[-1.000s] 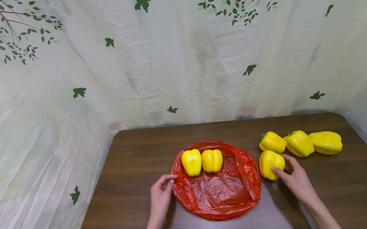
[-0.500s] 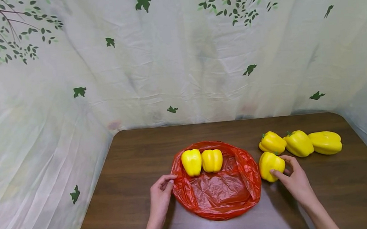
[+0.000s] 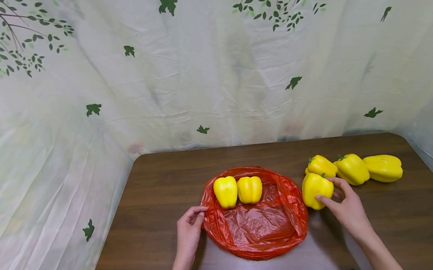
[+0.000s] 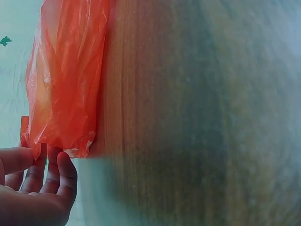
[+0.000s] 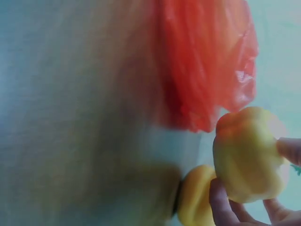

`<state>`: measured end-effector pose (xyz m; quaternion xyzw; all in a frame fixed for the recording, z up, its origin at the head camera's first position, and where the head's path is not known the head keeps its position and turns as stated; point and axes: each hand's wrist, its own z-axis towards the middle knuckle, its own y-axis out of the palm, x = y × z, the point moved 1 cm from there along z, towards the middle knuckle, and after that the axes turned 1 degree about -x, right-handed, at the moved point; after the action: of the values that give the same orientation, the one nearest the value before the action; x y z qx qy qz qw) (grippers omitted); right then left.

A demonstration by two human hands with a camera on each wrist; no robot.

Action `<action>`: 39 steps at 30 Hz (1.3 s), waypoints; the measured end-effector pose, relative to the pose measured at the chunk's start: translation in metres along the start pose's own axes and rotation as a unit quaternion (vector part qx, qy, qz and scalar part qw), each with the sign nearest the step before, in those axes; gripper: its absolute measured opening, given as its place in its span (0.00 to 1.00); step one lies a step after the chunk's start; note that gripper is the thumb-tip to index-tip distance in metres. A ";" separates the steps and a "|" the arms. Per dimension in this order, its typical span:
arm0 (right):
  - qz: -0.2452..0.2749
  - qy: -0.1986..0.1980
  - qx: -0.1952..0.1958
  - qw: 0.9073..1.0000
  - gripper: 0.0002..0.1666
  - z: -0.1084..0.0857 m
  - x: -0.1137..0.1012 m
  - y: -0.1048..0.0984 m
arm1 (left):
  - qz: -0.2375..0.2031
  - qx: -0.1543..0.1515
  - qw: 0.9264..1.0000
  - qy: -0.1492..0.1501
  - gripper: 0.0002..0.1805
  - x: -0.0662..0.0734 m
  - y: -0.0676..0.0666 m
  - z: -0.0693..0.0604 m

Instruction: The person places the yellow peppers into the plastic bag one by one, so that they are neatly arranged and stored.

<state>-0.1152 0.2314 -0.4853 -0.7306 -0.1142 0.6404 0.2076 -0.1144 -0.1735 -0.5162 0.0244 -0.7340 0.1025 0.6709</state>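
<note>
An open red plastic bag (image 3: 258,226) lies on the table with two yellow peppers (image 3: 226,192) (image 3: 250,190) side by side inside its far left part. My left hand (image 3: 188,231) pinches the bag's left rim; the left wrist view shows thumb and fingers at the edge of the red plastic (image 4: 70,94). Just beyond the right rim, my right hand (image 3: 349,209) grips a yellow pepper (image 3: 317,191) between thumb and fingers. In the right wrist view that pepper (image 5: 249,155) appears raised off the table, beside the bag (image 5: 207,56).
Three more yellow peppers (image 3: 321,166) (image 3: 353,169) (image 3: 384,168) lie in a row at the back right of the brown table (image 3: 140,242). A pale curtain (image 3: 210,66) with printed leaves stands behind the table. Small dark objects show at the bottom edge.
The right hand has lifted its pepper and shifted it slightly left and away, so it now overlaps the pepper behind it. My left hand and the bag have stayed in place.
</note>
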 end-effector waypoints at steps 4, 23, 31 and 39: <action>0.017 -0.014 -0.015 1.000 0.43 0.003 -0.009 0.002 | 0.003 0.001 1.000 -0.004 0.10 -0.001 0.000 0.000; 0.037 -0.052 -0.082 0.995 0.38 0.004 -0.037 0.015 | 0.004 0.000 1.000 0.005 0.10 -0.001 -0.001 0.005; 0.055 -0.104 -0.118 0.986 0.32 0.000 -0.046 0.023 | 0.009 0.002 1.000 0.003 0.10 -0.001 -0.001 0.004; 0.086 -0.114 -0.160 0.977 0.31 -0.003 -0.053 0.037 | 0.004 0.001 1.000 0.010 0.09 -0.004 -0.001 0.004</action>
<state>-0.1238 0.1746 -0.4545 -0.6840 -0.1752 0.7079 0.0178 -0.1177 -0.1753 -0.5202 0.0217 -0.7271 0.1062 0.6779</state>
